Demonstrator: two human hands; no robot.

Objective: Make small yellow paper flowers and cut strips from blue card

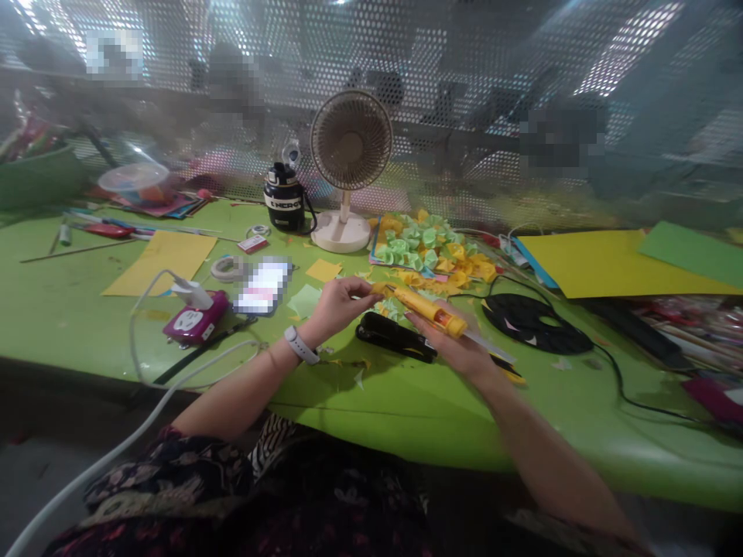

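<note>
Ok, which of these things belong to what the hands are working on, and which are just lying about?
Belonging: yellow utility knife, left hand, right hand, folded paper pieces, black stapler.
Lying about: fan, black flask, phone, tape roll.

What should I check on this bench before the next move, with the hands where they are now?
1. Right hand gripping the yellow handheld tool: ok.
2. Left hand fingertips at the tool's yellow tip: ok, though what they pinch cannot be told.
3. Black stapler lying between the hands, apart from the tool: ok.
4. White plug seated in the pink power socket: ok.
5. Black cord connected to the tool: cannot tell.
</note>
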